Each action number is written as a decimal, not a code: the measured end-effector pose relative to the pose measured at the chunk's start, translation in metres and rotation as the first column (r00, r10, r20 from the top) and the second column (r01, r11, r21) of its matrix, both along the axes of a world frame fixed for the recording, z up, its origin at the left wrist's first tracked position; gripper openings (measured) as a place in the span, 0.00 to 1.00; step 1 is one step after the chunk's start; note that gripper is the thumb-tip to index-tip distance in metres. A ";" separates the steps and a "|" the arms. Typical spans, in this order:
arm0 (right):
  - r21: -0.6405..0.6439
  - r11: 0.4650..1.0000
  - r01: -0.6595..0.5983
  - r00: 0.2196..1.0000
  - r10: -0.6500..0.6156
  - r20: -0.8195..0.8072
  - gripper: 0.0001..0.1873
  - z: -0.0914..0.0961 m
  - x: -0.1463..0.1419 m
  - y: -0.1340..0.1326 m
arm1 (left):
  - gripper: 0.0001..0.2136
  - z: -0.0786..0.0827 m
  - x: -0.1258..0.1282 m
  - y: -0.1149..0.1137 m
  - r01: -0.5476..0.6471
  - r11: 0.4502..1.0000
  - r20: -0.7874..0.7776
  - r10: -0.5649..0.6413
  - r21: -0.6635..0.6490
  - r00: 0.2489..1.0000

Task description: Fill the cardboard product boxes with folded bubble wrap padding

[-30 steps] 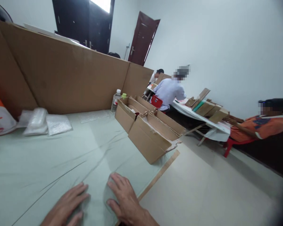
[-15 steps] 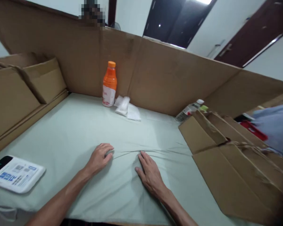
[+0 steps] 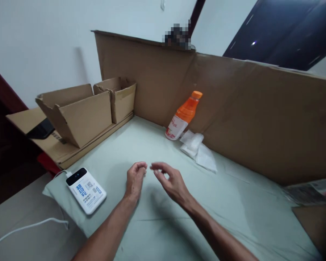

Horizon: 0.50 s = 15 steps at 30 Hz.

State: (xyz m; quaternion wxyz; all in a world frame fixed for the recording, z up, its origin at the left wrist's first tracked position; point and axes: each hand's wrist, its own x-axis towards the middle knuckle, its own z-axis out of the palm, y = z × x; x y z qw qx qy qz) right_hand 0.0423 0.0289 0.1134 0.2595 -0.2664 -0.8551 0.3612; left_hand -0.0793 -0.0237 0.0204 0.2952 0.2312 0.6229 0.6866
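Observation:
My left hand (image 3: 135, 180) rests by the pale green cloth (image 3: 119, 232), with its fingers curled in against the thumb. Whatever it may hold is hidden inside the fingers. Close beside it, my right hand (image 3: 171, 181) is raised a little over the cloth, its shadow falling below. Its fingers are bent and a gap shows between thumb and forefinger; I see nothing in it. The two sets of fingertips face each other, a small space apart.
A white device with a dark screen (image 3: 88, 194) lies at the left, cabled. Behind stand an orange-capped bottle (image 3: 182, 117) and folded white tissues (image 3: 205, 157). Cardboard boxes (image 3: 87, 116) line the left edge; a cardboard wall (image 3: 250, 108) closes the back. A clear bottle (image 3: 309, 192) lies right.
My view has swung to the left. My right hand has lifted off the cloth and come nearer to my left hand, whose fingers have closed more tightly.

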 end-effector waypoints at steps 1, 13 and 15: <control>0.030 0.999 -0.042 0.999 0.043 -0.014 0.14 0.016 -0.025 0.012 | 0.12 0.000 -0.002 0.001 -0.010 1.000 0.032 0.009 0.004 0.999; 0.467 0.804 -0.369 0.920 0.243 0.308 0.24 0.106 -0.299 0.021 | 0.04 -0.002 0.005 0.010 -0.010 0.997 0.156 0.022 -0.082 0.988; 0.466 0.808 -0.361 0.925 0.249 0.286 0.17 0.104 -0.295 0.023 | 0.05 -0.003 0.004 0.012 -0.030 0.998 0.207 0.042 -0.062 0.977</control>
